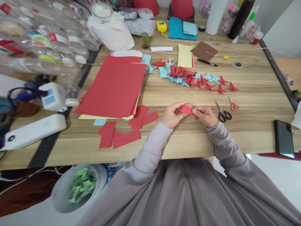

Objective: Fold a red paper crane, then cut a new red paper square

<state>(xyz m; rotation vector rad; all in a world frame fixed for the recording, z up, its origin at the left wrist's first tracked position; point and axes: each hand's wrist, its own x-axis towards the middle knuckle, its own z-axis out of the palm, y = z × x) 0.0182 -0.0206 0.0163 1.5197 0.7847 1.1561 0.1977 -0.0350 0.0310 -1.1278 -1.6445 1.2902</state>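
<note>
A small folded piece of red paper (186,109) is held between my two hands above the wooden table. My left hand (173,114) pinches its left side, thumb and fingers closed around the edge. On the right side, my right hand (205,115) grips the paper's corner between thumb and fingers. Cut red paper pieces (127,138) lie to the left of my hands, near a stack of large red sheets (115,86). Beyond my hands, folded red and light blue paper cranes (181,72) are spread in a cluster.
Black scissors (224,115) and small orange scissors (233,104) lie right of my right hand. A phone (284,139) rests at the right edge. Plastic bottles (58,44) crowd the left. A bin (78,188) with green scraps stands below the table.
</note>
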